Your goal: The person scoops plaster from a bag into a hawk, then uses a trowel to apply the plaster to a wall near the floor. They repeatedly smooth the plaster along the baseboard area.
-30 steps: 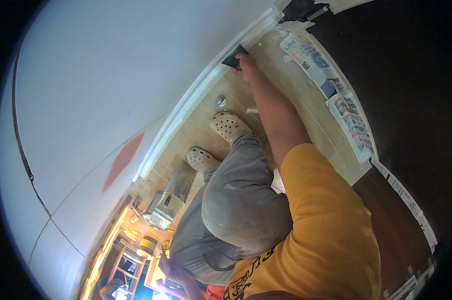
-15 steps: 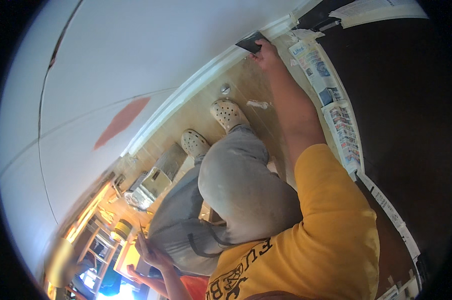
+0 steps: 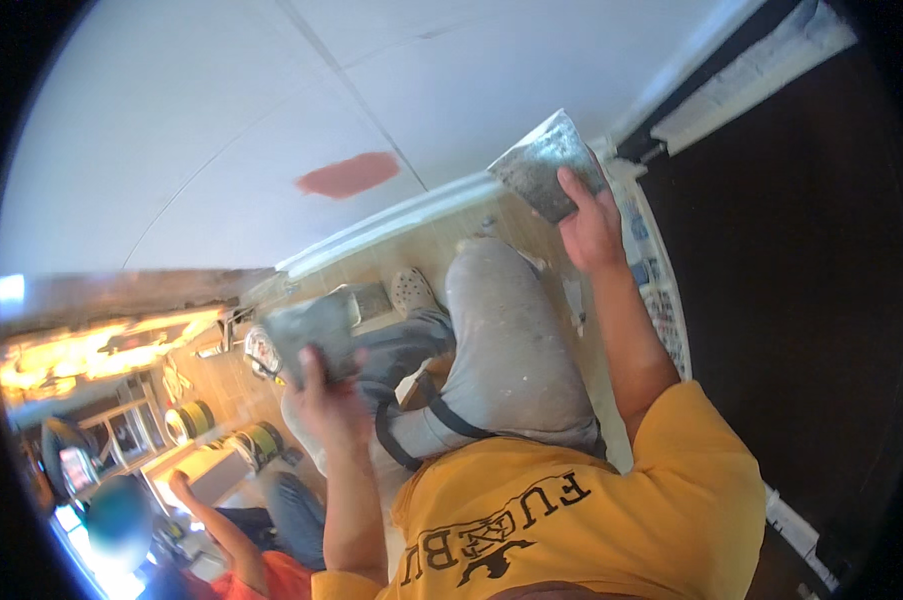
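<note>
My right hand (image 3: 593,228) is closed on a flat, square grey putty spreader (image 3: 551,165), thumb across its face. White paste lines its upper edge. The spreader is raised in front of the white wall (image 3: 451,90), apart from the white baseboard (image 3: 411,218) as far as I can tell. Low on the left, my left hand (image 3: 333,405) grips a second grey putty spreader (image 3: 313,335), smeared by motion. Its thumb lies on the near face. Whether paste is on this one cannot be made out.
A red patch (image 3: 349,175) marks the wall. Beyond the left spreader lies a grey container (image 3: 368,300) on the wooden floor. At lower left, a person in a red shirt (image 3: 276,572) sits near yellow-and-black rolls (image 3: 189,422). Newspaper masking (image 3: 661,300) borders a dark surface (image 3: 791,300) on the right.
My right hand has come up and back from the baseboard with its spreader. My left hand has risen, turning its spreader face-on. The view has swung, showing more of the person in red.
</note>
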Tool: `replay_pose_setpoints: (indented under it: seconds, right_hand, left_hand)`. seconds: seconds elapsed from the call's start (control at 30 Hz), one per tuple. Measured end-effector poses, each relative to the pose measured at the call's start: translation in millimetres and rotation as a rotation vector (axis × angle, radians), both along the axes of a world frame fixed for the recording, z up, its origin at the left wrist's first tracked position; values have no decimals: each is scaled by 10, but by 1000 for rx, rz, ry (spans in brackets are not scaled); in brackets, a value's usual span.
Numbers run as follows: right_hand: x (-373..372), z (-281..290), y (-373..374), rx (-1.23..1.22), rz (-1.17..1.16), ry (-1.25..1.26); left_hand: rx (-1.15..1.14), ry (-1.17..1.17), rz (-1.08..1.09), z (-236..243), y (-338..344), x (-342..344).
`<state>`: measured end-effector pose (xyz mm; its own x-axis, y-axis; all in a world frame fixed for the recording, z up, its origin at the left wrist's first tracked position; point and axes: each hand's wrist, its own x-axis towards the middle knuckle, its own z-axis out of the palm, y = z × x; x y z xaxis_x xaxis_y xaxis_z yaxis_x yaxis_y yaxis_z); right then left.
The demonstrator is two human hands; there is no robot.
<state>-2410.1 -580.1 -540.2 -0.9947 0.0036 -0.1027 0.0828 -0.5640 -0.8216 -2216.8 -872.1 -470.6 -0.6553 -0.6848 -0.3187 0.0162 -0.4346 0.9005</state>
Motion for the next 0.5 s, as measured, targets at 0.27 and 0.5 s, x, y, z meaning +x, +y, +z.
replay_pose_setpoints:
  seconds: [0.27, 0.5]
  right_hand:
    - [1122, 1345, -1062, 159, 2, 667]
    - [1515, 1535, -1229, 446, 409, 1081]
  left_hand:
    - [385, 406, -297, 884, 544, 202]
    - [344, 492, -297, 968, 310, 715]
